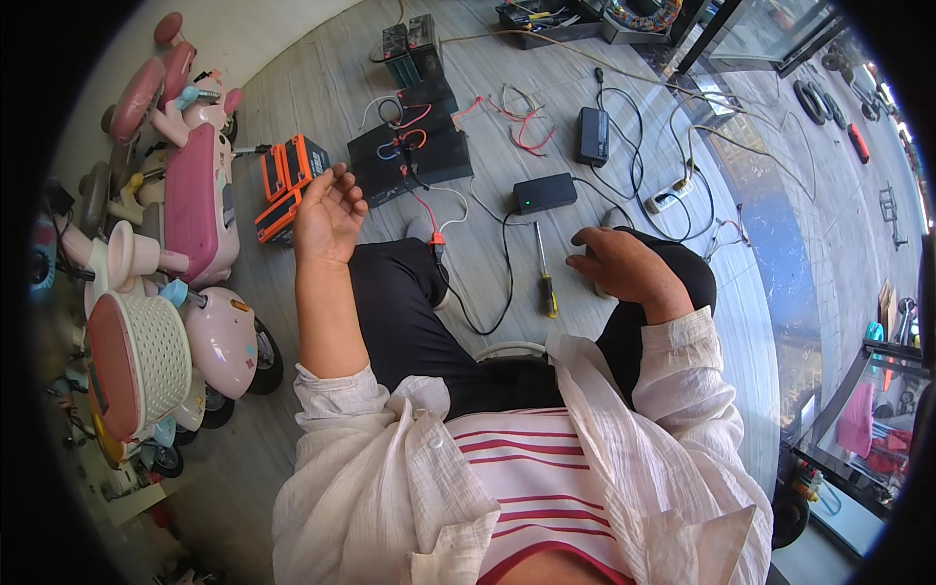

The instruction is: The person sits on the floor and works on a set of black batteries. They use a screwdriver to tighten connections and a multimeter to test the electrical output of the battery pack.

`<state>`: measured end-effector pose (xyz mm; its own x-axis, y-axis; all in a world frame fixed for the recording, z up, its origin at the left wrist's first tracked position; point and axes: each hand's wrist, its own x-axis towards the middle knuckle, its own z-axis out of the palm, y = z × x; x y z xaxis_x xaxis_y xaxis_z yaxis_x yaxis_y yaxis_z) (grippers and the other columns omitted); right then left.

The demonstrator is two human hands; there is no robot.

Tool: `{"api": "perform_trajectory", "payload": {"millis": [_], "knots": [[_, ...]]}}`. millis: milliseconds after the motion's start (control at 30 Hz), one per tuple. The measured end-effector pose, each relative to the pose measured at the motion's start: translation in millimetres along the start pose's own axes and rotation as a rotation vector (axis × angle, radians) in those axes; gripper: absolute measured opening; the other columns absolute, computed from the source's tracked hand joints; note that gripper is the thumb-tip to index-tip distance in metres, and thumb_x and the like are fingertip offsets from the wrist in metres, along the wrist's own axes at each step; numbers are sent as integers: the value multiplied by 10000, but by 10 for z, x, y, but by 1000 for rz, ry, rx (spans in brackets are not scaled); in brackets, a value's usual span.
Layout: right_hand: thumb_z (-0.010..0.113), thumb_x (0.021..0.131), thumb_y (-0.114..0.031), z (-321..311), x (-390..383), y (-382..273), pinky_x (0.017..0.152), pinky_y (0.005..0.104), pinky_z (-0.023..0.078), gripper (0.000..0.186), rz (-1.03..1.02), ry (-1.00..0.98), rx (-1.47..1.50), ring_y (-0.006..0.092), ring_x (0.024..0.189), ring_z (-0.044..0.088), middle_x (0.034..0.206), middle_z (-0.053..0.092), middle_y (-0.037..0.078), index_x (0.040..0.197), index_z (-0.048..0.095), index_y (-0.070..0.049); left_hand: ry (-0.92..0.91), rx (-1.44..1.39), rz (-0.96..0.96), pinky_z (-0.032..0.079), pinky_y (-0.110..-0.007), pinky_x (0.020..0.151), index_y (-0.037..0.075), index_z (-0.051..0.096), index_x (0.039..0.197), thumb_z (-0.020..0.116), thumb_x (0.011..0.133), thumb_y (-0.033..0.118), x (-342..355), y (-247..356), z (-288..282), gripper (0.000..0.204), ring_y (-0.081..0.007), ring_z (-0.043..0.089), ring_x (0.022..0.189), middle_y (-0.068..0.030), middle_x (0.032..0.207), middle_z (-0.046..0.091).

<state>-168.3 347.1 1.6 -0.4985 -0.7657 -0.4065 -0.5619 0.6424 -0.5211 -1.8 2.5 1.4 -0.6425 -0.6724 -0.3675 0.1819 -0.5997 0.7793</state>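
My left hand (331, 216) is raised with its palm up and its fingers loosely bent, holding nothing, beside several orange-and-black batteries (285, 200). My right hand (629, 265) hangs over my right knee, fingers apart and empty. On the floor between my knees lies a screwdriver (547, 283) with a yellow-and-black handle. Beyond it sits a black charger (545, 193) with a green light. Its cord runs to an orange-red connector (436, 238), joined by wires to black batteries (426, 156) ahead of my left hand.
A second black charger (592, 136) and a power strip (669, 196) lie to the right among loose cords. Pink ride-on scooters (200, 205) crowd the left side. More dark batteries (411, 49) and a tool tray (549, 23) stand at the far side. Loose red wires (531, 132) lie nearby.
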Motion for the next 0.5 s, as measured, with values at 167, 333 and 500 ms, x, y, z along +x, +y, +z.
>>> {"api": "perform_trajectory", "payload": {"millis": [167,333,500], "knots": [[618,908,-317,28,7,28,788,433,501,388,-1,25,27,373,903,634,964,667,190,1133,613,-1,-3,-1,0,443,-290,657,59,592,998,558,941,237,6,-2,-6,190,-160,523,748,-39,862,585],[617,911,-317,22,3,13,791,427,504,387,-2,13,26,368,912,635,978,666,188,1135,612,-2,5,4,1,440,-289,656,60,592,996,554,944,240,-7,-1,-2,192,-159,522,748,-39,862,586],[616,912,-318,22,3,16,794,427,504,385,6,14,21,366,916,635,981,667,187,1137,613,-5,6,3,3,439,-290,658,59,591,995,549,946,242,1,-2,-3,194,-160,522,748,-40,863,585]]}}
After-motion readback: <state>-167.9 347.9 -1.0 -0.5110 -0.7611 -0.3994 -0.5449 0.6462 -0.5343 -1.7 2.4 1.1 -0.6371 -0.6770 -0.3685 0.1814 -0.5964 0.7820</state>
